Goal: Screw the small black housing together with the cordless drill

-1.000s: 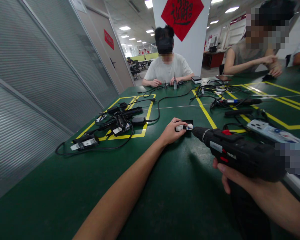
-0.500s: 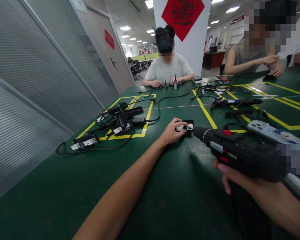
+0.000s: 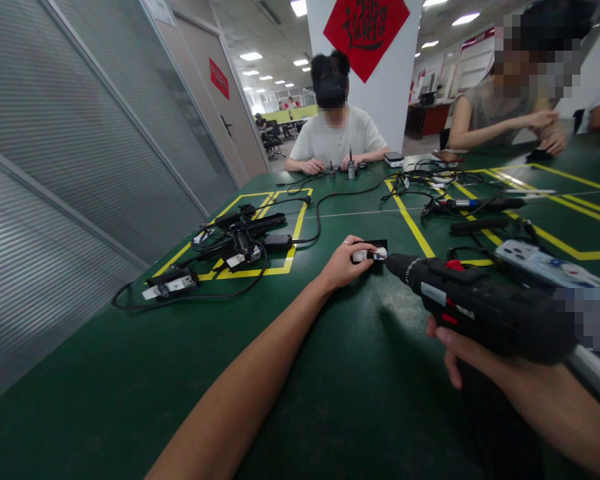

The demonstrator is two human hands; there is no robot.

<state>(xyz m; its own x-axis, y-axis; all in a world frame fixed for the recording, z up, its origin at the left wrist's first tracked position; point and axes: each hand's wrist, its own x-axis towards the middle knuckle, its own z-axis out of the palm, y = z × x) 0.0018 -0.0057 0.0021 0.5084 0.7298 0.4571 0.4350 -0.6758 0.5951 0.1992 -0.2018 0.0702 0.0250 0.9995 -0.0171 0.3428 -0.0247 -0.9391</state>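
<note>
My right hand (image 3: 473, 353) is wrapped round the grip of a black cordless drill (image 3: 485, 303) with red buttons, held level over the table and pointing left. The drill's chuck ends right at a small black-and-white part (image 3: 379, 253) on the green table (image 3: 360, 373); whether the tip touches it I cannot tell. My left hand (image 3: 347, 262) grips that part from the left, fingers over its white face and a ring on one finger. Much of the part is hidden under the fingers, so its kind is unclear.
To the left lie black power adapters and cables (image 3: 243, 240) inside yellow tape lines. More cables and a pen-like tool (image 3: 475, 205) are on the right, near a pale printed box (image 3: 555, 263). Across the table sits a person in a white shirt (image 3: 337, 137); another person (image 3: 500, 120) sits at right.
Both my hands, the drill and the small part keep almost the same place. The person at the right has shifted their head slightly.
</note>
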